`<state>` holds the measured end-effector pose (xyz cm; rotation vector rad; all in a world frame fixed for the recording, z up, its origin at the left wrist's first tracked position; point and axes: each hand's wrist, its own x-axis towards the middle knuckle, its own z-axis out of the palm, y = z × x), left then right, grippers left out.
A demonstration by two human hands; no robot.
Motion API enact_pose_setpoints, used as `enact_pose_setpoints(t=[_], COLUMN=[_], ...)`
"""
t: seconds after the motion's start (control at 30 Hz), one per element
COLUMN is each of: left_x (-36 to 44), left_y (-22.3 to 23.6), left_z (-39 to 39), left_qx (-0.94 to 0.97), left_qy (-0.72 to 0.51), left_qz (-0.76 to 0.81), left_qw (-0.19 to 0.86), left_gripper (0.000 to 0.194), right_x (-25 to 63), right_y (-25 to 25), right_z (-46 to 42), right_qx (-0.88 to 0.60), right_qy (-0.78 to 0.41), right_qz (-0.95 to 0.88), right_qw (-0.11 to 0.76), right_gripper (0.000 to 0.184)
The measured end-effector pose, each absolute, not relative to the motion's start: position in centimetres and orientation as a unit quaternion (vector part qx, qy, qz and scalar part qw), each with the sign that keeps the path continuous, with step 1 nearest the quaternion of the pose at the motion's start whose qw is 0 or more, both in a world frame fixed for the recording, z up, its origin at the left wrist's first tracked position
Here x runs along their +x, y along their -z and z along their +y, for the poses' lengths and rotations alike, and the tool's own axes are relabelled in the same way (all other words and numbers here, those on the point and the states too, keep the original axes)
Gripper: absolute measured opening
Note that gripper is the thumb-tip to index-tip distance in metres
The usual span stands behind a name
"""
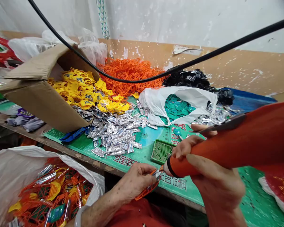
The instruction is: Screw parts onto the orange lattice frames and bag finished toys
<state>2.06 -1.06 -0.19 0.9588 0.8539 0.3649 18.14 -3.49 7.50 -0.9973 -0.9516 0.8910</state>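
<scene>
My left hand (138, 179) pinches an orange plastic frame piece (145, 191) with a silver part on it, just past the table's front edge. My right hand (215, 181) wraps round a large orange power screwdriver (229, 143), which lies at a slant from the right. Its pale nose meets the far end of the frame piece; the exact contact is hidden. Behind the nose lies a green perforated tray (162, 150). Closest beyond my left hand is a heap of silver plastic parts (118, 132).
A tilted cardboard box (44, 101) spills yellow parts (80, 88). Behind are orange frames (132, 75) and black parts (189, 78). A white bag (153, 97) holds teal pieces (177, 108). Front left, another bag (97, 183) holds assembled pieces. A black cable (132, 81) hangs across.
</scene>
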Motion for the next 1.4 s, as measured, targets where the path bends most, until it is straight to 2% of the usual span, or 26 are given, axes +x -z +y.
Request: enact_pose_setpoints(t=[0.27,0.6,0.8,1.03,1.23,1.4], left_x=[2.2,2.3,2.3,2.5,2.6,2.5], left_y=[-0.1,0.2,0.1,-0.3,-0.3,-0.1], left_z=[-1.1,-1.1,-1.2,-1.5,-1.5,-1.5], left_qx=[0.446,0.439,0.438,0.425,0.408,0.418], left_qy=[-0.17,-0.176,-0.175,-0.185,-0.191,-0.191], left_qz=[0.401,0.402,0.406,0.421,0.418,0.414], left_qw=[0.782,0.784,0.783,0.78,0.789,0.786], left_gripper=[0.02,0.022,0.02,0.024,0.016,0.014], right_x=[18.4,18.1,18.6,18.5,18.1,18.0], right_y=[-6.5,-6.7,-6.0,-5.8,-6.0,-5.6], right_z=[-3.6,-3.7,-3.8,-3.9,-3.7,-3.4], right_qx=[-0.461,-0.466,-0.468,-0.463,-0.444,-0.459], right_qy=[-0.398,-0.378,-0.394,-0.399,-0.4,-0.386], right_qz=[-0.423,-0.447,-0.444,-0.444,-0.448,-0.44], right_qw=[0.671,0.663,0.654,0.655,0.665,0.668], right_gripper=[0.051,0.046,0.033,0.029,0.025,0.032])
